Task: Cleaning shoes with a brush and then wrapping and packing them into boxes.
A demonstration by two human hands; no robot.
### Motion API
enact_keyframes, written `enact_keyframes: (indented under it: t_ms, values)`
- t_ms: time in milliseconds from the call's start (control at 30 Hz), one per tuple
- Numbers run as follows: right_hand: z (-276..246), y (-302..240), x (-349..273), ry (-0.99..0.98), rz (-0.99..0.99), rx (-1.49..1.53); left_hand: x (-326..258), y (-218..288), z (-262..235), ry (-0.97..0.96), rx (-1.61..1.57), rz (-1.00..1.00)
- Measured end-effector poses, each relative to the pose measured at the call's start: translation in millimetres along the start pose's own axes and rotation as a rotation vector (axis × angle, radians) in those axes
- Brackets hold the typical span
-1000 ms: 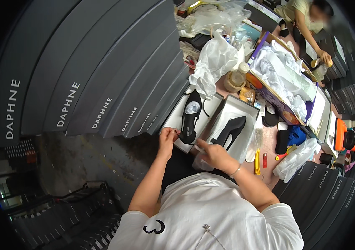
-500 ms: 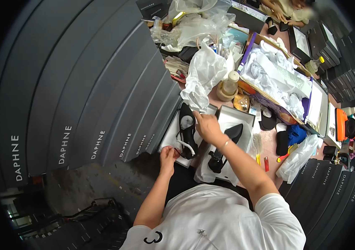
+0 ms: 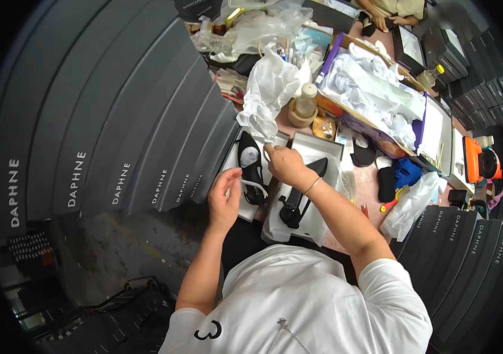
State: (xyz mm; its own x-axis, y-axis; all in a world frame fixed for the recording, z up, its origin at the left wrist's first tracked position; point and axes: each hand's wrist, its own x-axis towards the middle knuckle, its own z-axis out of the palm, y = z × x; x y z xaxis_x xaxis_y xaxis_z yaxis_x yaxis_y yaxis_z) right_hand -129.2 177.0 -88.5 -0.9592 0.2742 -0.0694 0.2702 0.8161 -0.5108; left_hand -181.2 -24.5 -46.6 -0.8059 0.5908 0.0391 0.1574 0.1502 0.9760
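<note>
A black pointed high-heeled shoe (image 3: 252,171) lies in a shallow white tray-like box part (image 3: 234,158), with crumpled white stuffing in its front opening. Across its back half runs a curved white strip (image 3: 255,185). Beside that strip my left hand (image 3: 224,197) is raised, fingers stretched out and partly overlapping it. My right hand (image 3: 287,165) is closed between the two shoes, fingertips near the first shoe; what they pinch, if anything, is too small to make out. Under my right wrist, a second black heeled shoe (image 3: 291,206) lies on white tissue in a box (image 3: 322,147).
Stacked dark shoe boxes (image 3: 104,124) rise at the left; more boxes (image 3: 458,248) stand at the right. Behind lie crumpled white paper (image 3: 269,82), a bottle (image 3: 306,103) and a large carton (image 3: 375,130) of paper. A co-worker's hands (image 3: 384,22) handle dark shoes at the far side.
My left hand has lifted off the shoe's heel end and its fingers have straightened. My right hand stays near the shoe, fingers still bent. The whole view has shifted slightly.
</note>
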Motion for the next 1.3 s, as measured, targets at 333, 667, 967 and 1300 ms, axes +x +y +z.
enact_keyframes:
  t_ms: [333,667,967,1300]
  values:
    - [85.9,17.1,40.1,-0.279,0.107,-0.513,-50.7,-13.3,-8.1,-0.073,-0.067,-0.198]
    - [-73.9,-18.2,-53.4,0.016,-0.24,0.52,-6.7,47.8,3.8,-0.212,0.262,0.319]
    - [-87.9,-8.8,-160.3,0.001,0.058,1.306,-14.4,66.6,57.7,-0.777,-0.084,-0.291]
    - [2.2,30.5,-206.6,0.037,0.331,0.801,-45.1,56.2,36.4,-0.515,-0.226,-0.35]
